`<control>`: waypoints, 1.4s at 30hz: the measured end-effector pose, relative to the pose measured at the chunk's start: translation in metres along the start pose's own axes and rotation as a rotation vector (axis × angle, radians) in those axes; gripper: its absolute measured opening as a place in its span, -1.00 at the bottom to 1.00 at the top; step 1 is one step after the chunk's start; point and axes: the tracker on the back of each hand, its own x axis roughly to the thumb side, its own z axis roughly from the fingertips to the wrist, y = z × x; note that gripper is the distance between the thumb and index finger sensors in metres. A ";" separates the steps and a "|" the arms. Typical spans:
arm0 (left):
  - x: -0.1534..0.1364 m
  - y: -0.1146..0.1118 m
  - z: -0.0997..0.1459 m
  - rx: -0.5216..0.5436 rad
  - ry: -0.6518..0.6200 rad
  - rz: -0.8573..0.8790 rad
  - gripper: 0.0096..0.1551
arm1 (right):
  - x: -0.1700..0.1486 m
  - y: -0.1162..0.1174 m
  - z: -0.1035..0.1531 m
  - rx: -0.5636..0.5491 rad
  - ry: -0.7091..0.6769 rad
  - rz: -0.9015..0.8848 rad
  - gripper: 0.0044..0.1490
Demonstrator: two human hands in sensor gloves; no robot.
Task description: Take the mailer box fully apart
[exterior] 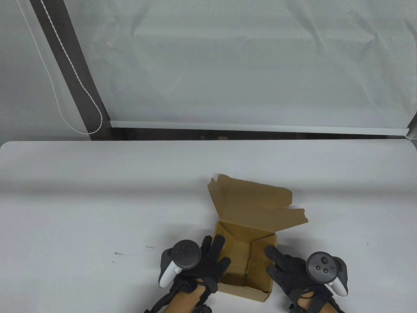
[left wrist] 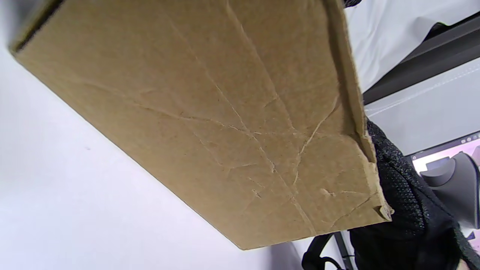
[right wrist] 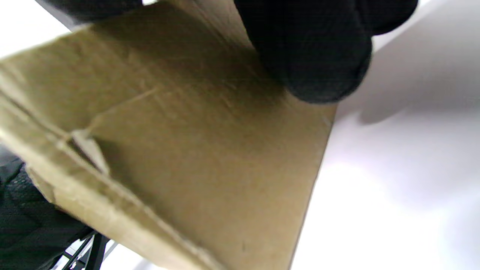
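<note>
The open mailer box is steadied on the bench, apparently gripped at opposite walls by both hands, left hand and right hand, for unfolding.

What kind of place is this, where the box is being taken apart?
Probably a lab or recording station, not a home. A plain white table holds only the box, a pulled-down blind forms the backdrop, both hands wear black gloves with trackers, and a computer screen shows in the left wrist view.
</note>
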 end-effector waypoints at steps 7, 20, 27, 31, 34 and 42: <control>-0.001 -0.001 0.000 0.010 -0.009 0.037 -0.12 | -0.007 0.003 -0.001 0.007 0.004 -0.046 -0.20; -0.002 0.001 0.000 0.025 -0.019 0.061 -0.04 | -0.010 0.000 -0.005 0.001 0.008 -0.051 -0.20; -0.013 0.016 0.002 0.133 -0.055 0.247 -0.13 | -0.007 -0.007 -0.005 -0.051 -0.008 0.045 -0.23; -0.026 0.015 0.003 0.103 -0.049 0.407 -0.15 | -0.008 -0.012 -0.004 -0.052 0.007 0.032 -0.24; -0.041 0.016 0.004 0.157 -0.022 0.545 -0.18 | -0.014 -0.019 -0.003 -0.103 0.019 0.026 -0.26; -0.044 0.024 0.008 0.210 0.173 0.304 -0.07 | -0.016 -0.023 -0.002 -0.120 0.032 0.033 -0.28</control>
